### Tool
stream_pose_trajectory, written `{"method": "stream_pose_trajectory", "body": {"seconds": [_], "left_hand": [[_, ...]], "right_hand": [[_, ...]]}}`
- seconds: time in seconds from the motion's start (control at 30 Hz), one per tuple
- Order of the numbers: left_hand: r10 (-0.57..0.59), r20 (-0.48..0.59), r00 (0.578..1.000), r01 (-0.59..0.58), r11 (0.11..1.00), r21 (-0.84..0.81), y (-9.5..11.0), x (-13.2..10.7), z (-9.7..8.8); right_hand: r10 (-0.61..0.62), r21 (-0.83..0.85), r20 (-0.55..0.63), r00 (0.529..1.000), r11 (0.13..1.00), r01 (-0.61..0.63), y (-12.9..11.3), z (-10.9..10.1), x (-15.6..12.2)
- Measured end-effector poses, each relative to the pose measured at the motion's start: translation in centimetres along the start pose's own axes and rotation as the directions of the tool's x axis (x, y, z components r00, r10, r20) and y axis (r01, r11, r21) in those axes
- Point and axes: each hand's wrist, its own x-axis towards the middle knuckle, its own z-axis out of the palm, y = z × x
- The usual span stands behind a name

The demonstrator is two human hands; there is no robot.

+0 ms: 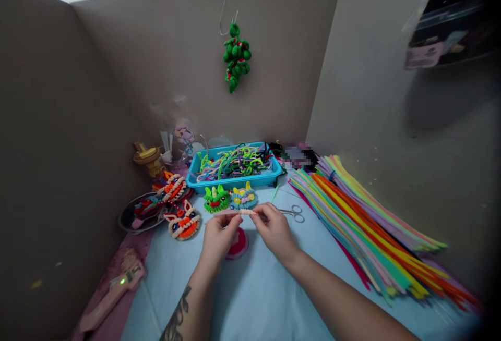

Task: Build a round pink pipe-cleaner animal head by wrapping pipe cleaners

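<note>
Between my two hands stretches a pale cream pipe cleaner, with a section that looks coiled in the middle. My left hand pinches one end between thumb and finger. The other end is pinched by my right hand. Just below them on the table lies a round red piece, partly covered by my left hand. Close behind my hands sit a green pipe-cleaner animal head and a blue and yellow one. Small scissors lie right of my right hand, their blades partly hidden.
A blue tray of pipe-cleaner scraps stands at the back. Long pipe-cleaner bundles cover the right side. At left are orange and cream animal heads, a bowl and a pink glue gun. Grey partitions enclose the table.
</note>
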Motion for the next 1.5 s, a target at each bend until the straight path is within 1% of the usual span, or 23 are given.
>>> {"method": "stream_pose_trajectory", "body": {"seconds": [0.07,0.17,0.33,0.43,0.53,0.67,0.97,1.1,1.2,1.33,1.5], "left_hand": [[-0.014,-0.020,1.000,0.013,0.998,-0.055,0.0,0.0,0.2],[-0.014,-0.083,0.996,0.005,0.995,-0.098,-0.3,0.1,0.4],[0.039,-0.117,0.992,-0.050,0.994,-0.098,-1.2,0.3,0.2],[0.073,-0.112,0.991,-0.087,0.989,-0.120,-1.5,0.4,0.1],[0.081,-0.092,0.993,-0.093,0.985,-0.144,-1.4,0.4,0.0],[0.095,-0.083,0.992,-0.105,0.986,-0.128,-1.2,0.3,0.0],[0.072,-0.101,0.992,-0.082,0.991,-0.101,-0.6,0.4,0.1],[0.085,-0.074,0.994,-0.097,0.978,-0.184,-0.3,0.2,0.5],[0.070,-0.072,0.995,-0.086,0.968,-0.235,-0.2,0.2,0.6],[0.066,-0.097,0.993,-0.091,0.956,-0.280,0.0,0.3,0.3],[0.056,-0.100,0.993,-0.083,0.952,-0.295,0.0,0.4,0.2]], "right_hand": [[-0.023,-0.033,-0.014,1.000,0.999,0.023,0.0,0.1,-0.1],[-0.062,-0.062,-0.022,0.998,0.996,0.060,0.1,0.2,-0.2],[-0.066,-0.009,-0.004,0.998,0.998,0.066,-0.1,0.5,-0.3],[-0.044,0.034,0.027,0.999,0.998,0.043,-0.3,0.4,-0.2],[-0.042,0.040,0.064,0.997,0.998,0.039,-0.4,0.3,0.0],[-0.040,0.035,0.102,0.994,0.999,0.036,-0.5,0.2,0.1],[-0.010,0.039,0.066,0.998,0.999,0.007,-0.5,0.1,0.1],[0.017,0.015,0.062,0.998,1.000,-0.018,-0.5,0.2,0.1],[0.040,0.041,0.081,0.996,0.998,-0.043,-0.6,0.2,0.1],[-0.001,0.102,0.130,0.992,0.995,-0.012,-0.7,0.3,0.1],[-0.027,0.094,0.136,0.990,0.995,0.014,-0.4,0.4,0.0]]}}
